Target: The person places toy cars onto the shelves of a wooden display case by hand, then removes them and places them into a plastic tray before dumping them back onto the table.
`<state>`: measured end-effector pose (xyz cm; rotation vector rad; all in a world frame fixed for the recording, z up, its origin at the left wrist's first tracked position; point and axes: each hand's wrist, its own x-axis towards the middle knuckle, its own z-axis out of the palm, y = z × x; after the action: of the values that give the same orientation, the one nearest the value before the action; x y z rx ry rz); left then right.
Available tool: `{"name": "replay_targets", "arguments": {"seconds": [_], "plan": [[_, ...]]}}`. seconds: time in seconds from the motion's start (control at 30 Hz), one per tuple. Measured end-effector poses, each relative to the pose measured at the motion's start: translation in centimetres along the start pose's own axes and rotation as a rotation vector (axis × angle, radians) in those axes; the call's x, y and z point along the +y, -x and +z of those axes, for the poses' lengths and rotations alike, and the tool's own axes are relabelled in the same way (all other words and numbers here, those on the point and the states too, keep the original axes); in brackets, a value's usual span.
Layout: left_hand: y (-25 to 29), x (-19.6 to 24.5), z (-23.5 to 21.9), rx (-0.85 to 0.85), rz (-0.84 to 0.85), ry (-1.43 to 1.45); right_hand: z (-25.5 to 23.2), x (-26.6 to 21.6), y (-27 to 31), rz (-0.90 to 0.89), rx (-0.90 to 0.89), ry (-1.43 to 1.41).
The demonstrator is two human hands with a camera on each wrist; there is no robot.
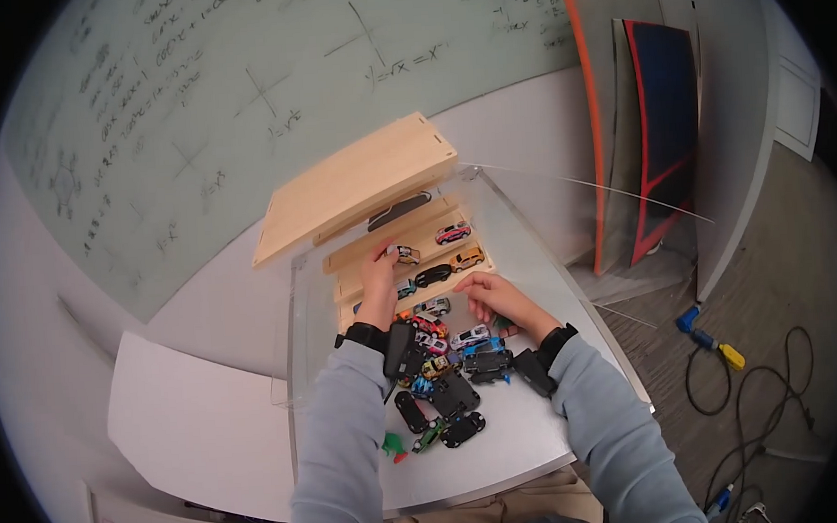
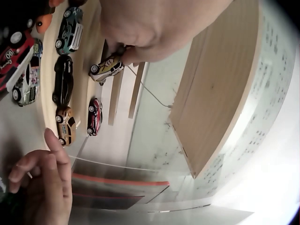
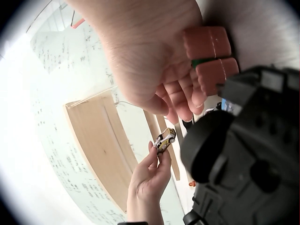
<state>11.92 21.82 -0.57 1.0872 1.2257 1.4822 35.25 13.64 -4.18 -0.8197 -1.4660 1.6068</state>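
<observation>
My left hand [image 1: 378, 281] pinches a yellow-and-white toy car [image 2: 108, 68] between thumb and fingers, over the upper steps of a wooden stepped rack [image 1: 343, 258]. A red-and-white toy car [image 1: 453, 232] stands on the upper step, to the right of the held car. One step lower, a black toy car [image 1: 433, 276], a yellow-gold toy car [image 1: 467, 258] and a teal toy car [image 2: 71, 30] stand in a row. By the rack's front right corner, my right hand [image 1: 498, 301] hovers with fingers loosely bent and nothing held. Two reddish-brown ridged pieces [image 3: 216, 75] lie beneath it.
A pile of toy cars, some overturned [image 1: 454, 392], covers the table [image 1: 532, 445] in front of the rack. A green toy figure [image 1: 393, 444] lies at its near left. Behind the rack is a large wooden box [image 1: 353, 184]. Clear panels [image 1: 308, 324] flank the table.
</observation>
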Motion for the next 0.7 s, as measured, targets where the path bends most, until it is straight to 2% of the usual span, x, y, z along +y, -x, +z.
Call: {"name": "replay_targets", "arguments": {"seconds": [0.07, 0.2, 0.27, 0.37, 0.4, 0.47, 0.7], "plan": [[-1.2, -0.9, 0.1, 0.062, 0.059, 0.084, 0.0, 0.2, -0.1, 0.006, -0.014, -0.025], [-1.5, -2.2, 0.2, 0.132, 0.114, 0.027, 0.0, 0.4, -0.3, 0.001, -0.017, -0.022], [-1.2, -2.1, -0.1, 0.083, 0.24, -0.372, 0.0, 0.6, -0.3, -0.006, -0.014, -0.039], [-0.8, -1.2, -0.1, 0.01, 0.274, -0.506, 0.0, 0.3, -0.2, -0.01, -0.008, -0.045], [-0.9, -1.2, 0.0, 0.011, 0.271, -0.507, 0.1, 0.3, -0.2, -0.004, -0.007, -0.036], [-1.2, -1.1, 0.4, 0.0, 0.386, -0.557, 0.1, 0.2, -0.2, 0.005, -0.004, -0.031], [-2.0, -2.1, 1.8, -0.002, 0.425, -0.616, 0.1, 0.1, -0.1, 0.014, 0.003, -0.032]]}}
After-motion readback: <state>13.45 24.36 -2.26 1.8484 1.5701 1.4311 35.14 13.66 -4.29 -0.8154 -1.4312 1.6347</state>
